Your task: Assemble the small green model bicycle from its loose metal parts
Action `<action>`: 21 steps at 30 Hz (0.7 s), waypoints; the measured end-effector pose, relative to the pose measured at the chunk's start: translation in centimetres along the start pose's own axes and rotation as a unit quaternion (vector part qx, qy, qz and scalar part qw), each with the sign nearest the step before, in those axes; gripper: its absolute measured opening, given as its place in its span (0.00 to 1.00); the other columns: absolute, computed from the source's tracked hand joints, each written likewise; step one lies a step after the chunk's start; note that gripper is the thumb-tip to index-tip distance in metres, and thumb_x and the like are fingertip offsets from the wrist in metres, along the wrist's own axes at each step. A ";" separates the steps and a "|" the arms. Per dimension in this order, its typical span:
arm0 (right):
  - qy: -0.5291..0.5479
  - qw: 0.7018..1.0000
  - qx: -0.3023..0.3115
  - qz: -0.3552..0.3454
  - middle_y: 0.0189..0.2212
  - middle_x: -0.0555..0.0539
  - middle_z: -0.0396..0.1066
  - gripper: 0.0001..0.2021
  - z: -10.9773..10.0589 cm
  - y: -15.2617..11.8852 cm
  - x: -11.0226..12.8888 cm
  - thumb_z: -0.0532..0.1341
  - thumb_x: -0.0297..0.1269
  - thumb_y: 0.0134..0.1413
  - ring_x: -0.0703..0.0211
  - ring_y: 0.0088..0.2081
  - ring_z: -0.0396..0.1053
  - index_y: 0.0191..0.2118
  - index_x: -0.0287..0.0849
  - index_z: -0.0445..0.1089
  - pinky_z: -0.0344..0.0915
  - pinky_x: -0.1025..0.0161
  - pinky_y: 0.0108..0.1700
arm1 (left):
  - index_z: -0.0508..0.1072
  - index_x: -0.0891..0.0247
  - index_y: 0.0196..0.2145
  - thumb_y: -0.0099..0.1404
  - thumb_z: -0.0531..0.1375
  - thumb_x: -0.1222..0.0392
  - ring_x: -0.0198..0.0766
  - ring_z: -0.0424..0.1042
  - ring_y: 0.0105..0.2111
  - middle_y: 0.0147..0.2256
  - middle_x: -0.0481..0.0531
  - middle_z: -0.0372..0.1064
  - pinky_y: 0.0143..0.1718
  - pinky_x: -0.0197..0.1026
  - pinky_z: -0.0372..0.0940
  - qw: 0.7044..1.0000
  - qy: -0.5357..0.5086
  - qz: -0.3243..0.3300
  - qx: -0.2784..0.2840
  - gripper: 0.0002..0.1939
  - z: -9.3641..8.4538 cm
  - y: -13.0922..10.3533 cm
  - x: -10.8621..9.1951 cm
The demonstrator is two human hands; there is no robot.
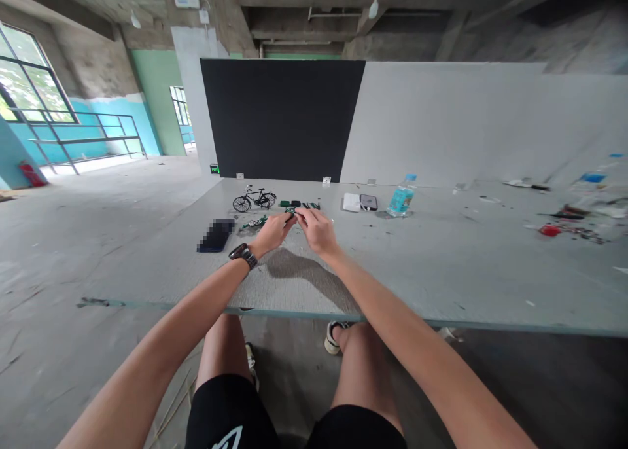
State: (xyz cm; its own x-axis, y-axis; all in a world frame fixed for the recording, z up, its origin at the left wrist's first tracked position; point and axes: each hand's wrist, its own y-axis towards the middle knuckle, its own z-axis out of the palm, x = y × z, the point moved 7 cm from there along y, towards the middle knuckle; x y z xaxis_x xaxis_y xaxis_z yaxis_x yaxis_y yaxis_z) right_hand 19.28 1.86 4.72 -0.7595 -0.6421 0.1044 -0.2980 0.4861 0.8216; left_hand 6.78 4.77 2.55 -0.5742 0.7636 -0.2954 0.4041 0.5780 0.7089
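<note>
My left hand, with a watch on its wrist, and my right hand meet over the table. Both are closed, fingertips pinching a small dark green piece whose kind is too small to make out. Just left of my left hand lies a green and white part on the tabletop. Behind my fingers is a row of small green, black and white pieces. A black model bicycle stands upright to the left of that row.
A dark flat device, partly blurred out, lies at the left of the grey table. To the right are a white case, a dark case and a water bottle. A red item lies among clutter farther right.
</note>
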 end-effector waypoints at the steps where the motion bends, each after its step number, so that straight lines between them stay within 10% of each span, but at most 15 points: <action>1: 0.008 1.000 0.003 -0.004 0.45 0.39 0.78 0.16 0.0 0.0 0.2 0.51 0.38 0.71 0.48 0.49 0.75 0.51 0.43 0.75 0.71 0.53 0.51 | 0.70 0.64 0.35 0.77 0.46 0.54 0.37 0.68 0.30 0.31 0.53 0.72 0.36 0.38 0.61 1.000 -0.011 0.000 -0.004 0.18 0.0 0.0 0.1; 9: 0.116 0.992 0.031 0.026 0.44 0.41 0.79 0.21 -0.8 0.4 -0.5 0.51 0.48 0.69 0.53 0.40 0.77 0.54 0.43 0.73 0.72 0.57 0.46 | 0.72 0.63 0.36 0.76 0.47 0.55 0.37 0.67 0.28 0.28 0.52 0.69 0.34 0.38 0.58 0.997 -0.059 -0.051 -0.025 0.18 -0.7 -0.2 0.2; 14: 0.097 0.981 -0.022 0.165 0.31 0.43 0.78 0.22 -2.9 0.1 -6.8 0.51 0.52 0.68 0.54 0.32 0.75 0.46 0.41 0.75 0.69 0.60 0.38 | 0.75 0.63 0.34 0.75 0.48 0.52 0.35 0.58 0.22 0.21 0.46 0.58 0.29 0.37 0.52 0.989 -0.084 -0.113 -0.044 0.20 -1.6 -0.2 1.5; 21: 0.004 0.957 0.149 0.247 0.33 0.43 0.79 0.09 -1.0 -2.3 -14.1 0.60 0.37 0.59 0.54 0.35 0.74 0.37 0.40 0.77 0.65 0.62 0.39 | 0.69 0.62 0.27 0.73 0.49 0.49 0.33 0.52 0.20 0.18 0.44 0.50 0.24 0.37 0.46 0.951 -0.160 -0.238 -0.117 0.21 -3.7 -1.1 6.1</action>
State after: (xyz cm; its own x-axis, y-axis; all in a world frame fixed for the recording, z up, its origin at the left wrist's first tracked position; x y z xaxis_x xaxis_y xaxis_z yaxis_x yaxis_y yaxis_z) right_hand 31.25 9.17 1.97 -0.8459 -0.2936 0.4452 -0.0552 0.8786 0.4744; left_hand 0.19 7.71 2.30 -0.3904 0.5010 -0.7724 -0.0393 0.8291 0.5577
